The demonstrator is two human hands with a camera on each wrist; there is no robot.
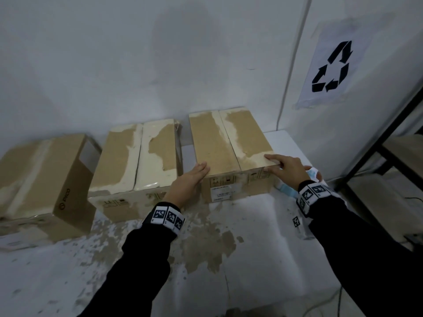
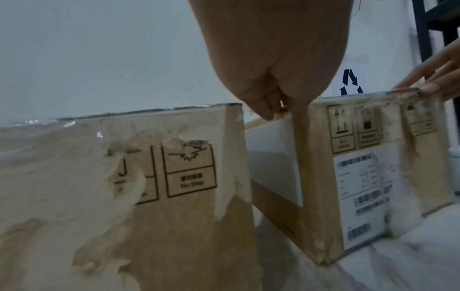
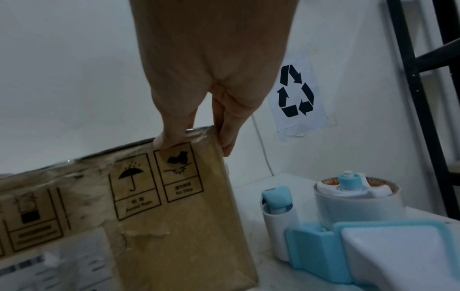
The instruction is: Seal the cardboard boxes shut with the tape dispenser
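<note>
Three brown cardboard boxes with torn, pale tops stand in a row against the wall: the left box (image 1: 43, 179), the middle box (image 1: 137, 161) and the right box (image 1: 231, 145). The right box's flaps are down, with a seam along its middle. My left hand (image 1: 201, 170) (image 2: 263, 110) lies with straight fingers at its near left corner, beside the gap to the middle box (image 2: 149, 196). My right hand (image 1: 277, 163) (image 3: 196, 137) straddles the near right corner (image 3: 199, 196), thumb on the front face, fingers down the side. The blue and white tape dispenser (image 1: 313, 173) (image 3: 348, 216) lies on the table behind that hand, held by nobody.
The boxes sit on a white table (image 1: 206, 248) with worn brown patches. A recycling sign (image 1: 329, 67) is taped to the wall on the right. A black metal shelf frame (image 1: 389, 133) stands past the table's right edge, and a thin cable (image 3: 261, 147) runs down the wall.
</note>
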